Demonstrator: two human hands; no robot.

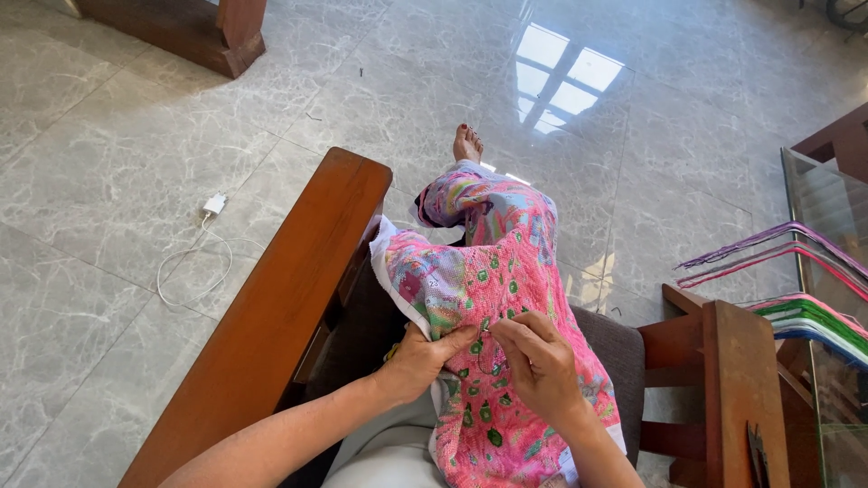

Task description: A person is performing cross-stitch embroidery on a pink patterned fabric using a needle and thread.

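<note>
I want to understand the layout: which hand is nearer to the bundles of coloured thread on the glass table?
The right hand. It rests on the pink embroidered cloth, on the side toward the coloured threads. The left hand grips the cloth's opposite edge, beside the wooden armrest.

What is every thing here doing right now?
Pink patterned embroidery cloth: draped over the lap, bunched at the hands.
Left hand: gripping the cloth's edge.
Right hand: fingertips pinched on the cloth; any needle too small to see.
White charger with cable: lying loose on the floor, cable curled.
Coloured thread skeins: laid out on the glass table.
</note>
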